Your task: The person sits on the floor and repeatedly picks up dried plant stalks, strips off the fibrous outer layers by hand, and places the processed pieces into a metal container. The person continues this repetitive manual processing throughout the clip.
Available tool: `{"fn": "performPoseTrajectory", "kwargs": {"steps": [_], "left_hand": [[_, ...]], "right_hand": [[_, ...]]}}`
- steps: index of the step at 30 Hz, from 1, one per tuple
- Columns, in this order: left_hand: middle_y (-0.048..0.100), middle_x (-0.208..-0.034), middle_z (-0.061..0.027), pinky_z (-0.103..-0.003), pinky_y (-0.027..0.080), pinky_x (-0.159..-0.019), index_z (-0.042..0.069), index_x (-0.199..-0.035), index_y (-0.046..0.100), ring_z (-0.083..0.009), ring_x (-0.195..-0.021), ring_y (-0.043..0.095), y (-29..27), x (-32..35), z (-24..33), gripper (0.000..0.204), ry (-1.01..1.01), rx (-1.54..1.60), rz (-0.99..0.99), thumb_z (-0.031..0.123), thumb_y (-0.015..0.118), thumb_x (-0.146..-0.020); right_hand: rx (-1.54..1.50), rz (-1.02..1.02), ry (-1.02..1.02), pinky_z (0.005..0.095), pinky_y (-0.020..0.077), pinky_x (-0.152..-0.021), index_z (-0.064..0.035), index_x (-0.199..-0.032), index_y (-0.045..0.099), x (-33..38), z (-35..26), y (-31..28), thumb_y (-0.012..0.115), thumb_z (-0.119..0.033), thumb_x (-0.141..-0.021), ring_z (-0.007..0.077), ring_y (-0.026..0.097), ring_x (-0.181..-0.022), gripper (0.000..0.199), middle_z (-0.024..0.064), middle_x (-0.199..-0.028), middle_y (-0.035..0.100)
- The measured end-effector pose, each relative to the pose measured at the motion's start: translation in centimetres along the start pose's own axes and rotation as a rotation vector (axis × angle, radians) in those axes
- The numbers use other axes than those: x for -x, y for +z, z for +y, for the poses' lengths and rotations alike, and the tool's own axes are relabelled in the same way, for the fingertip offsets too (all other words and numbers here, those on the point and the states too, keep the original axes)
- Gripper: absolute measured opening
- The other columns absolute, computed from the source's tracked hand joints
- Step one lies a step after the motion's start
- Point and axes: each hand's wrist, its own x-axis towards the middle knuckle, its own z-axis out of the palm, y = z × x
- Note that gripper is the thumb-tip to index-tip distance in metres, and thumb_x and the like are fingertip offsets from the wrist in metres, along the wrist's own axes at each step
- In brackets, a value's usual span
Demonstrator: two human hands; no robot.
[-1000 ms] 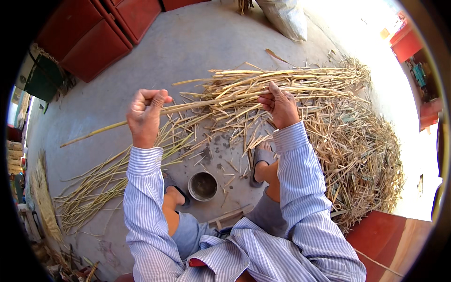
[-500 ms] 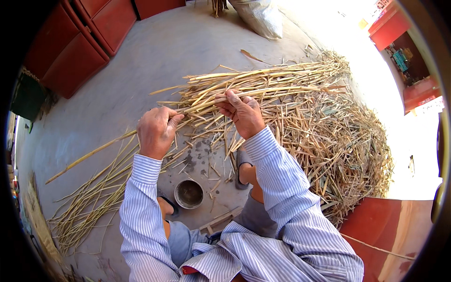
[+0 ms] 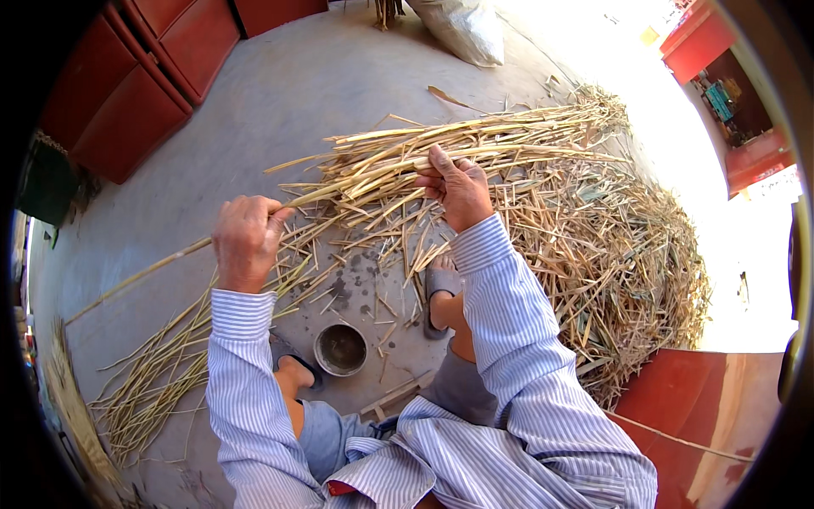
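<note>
Closest to my camera are the wearer's striped shirt [image 3: 407, 445] and grey shorts [image 3: 462, 390], with a low piece of wood [image 3: 394, 399] on the floor in front. Just past it I see a bowl [image 3: 339, 371] between the two feet, each in a dark sandal. To the left lies a loose spread of thin stalks [image 3: 157, 399]; to the right, a broad heap of dry straw [image 3: 627, 271]. Above the floor, the left hand [image 3: 246, 243] is closed around a long stalk [image 3: 165, 264], whose free end slants down to the left. The stalk's other part runs toward the right hand [image 3: 460, 188]; there the fingers are curled beside the raised thumb, but I cannot tell whether they pinch it. Behind that hand, a bundle of straw stalks [image 3: 475, 134] lies across the floor, overlapping the heap. Farther off stand red chairs [image 3: 123, 106] at left and a pale sack [image 3: 466, 32].
</note>
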Motion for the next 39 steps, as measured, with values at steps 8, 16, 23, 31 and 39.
{"fn": "performPoseTrajectory", "kwargs": {"steps": [8,16,23,31,39], "left_hand": [[0.066,-0.073,-0.0054,-0.038,0.041,-0.067,0.007,-0.081,0.062,-0.0236,-0.067,0.057,-4.2,1.6,-6.0,0.018,-0.200,0.027,-0.208,0.015,0.077,-0.076],[0.068,-0.081,-0.0080,-0.039,0.046,-0.067,0.007,-0.085,0.064,-0.0272,-0.072,0.063,2.0,-0.1,1.7,0.018,0.003,0.175,-0.006,0.021,0.074,-0.080],[0.065,-0.068,-0.0088,-0.034,0.046,-0.052,0.006,-0.083,0.064,-0.0229,-0.059,0.063,1.0,0.5,-0.9,0.017,-0.265,0.358,-0.131,0.021,0.073,-0.083],[0.063,-0.066,-0.0098,-0.038,0.046,-0.053,0.006,-0.081,0.062,-0.0282,-0.058,0.062,2.0,0.1,0.8,0.019,-0.264,0.352,-0.099,0.022,0.072,-0.084],[0.063,-0.069,-0.0090,-0.040,0.045,-0.060,0.007,-0.081,0.061,-0.0284,-0.066,0.061,-0.1,1.0,-1.0,0.016,-0.191,0.245,-0.098,0.019,0.071,-0.084]], "right_hand": [[-0.300,0.187,-0.089,0.0234,0.0527,-0.055,-0.0051,-0.092,0.062,-3.9,-2.0,-8.5,0.063,-0.024,-0.095,0.0122,0.063,-0.065,0.019,0.0039,-0.080,0.066],[-0.108,-0.302,0.149,0.0260,0.0551,-0.065,-0.0010,-0.106,0.063,2.6,1.4,4.1,0.060,-0.024,-0.097,0.0149,0.068,-0.077,0.025,0.0086,-0.089,0.071],[-0.475,0.088,-0.039,0.0302,0.0543,-0.083,-0.0033,-0.120,0.053,-1.9,-1.0,-3.0,0.052,-0.035,-0.100,0.0161,0.065,-0.100,0.038,0.0090,-0.112,0.067],[-0.286,-0.275,-0.049,0.0265,0.0557,-0.072,-0.0009,-0.117,0.055,1.8,2.5,4.6,0.063,-0.019,-0.095,0.0192,0.069,-0.092,0.030,0.0144,-0.111,0.069],[-0.092,-0.097,-0.025,0.0265,0.0549,-0.065,-0.0030,-0.100,0.059,1.3,1.6,5.1,0.068,-0.026,-0.092,0.0174,0.070,-0.075,0.026,0.0085,-0.090,0.070]]}}
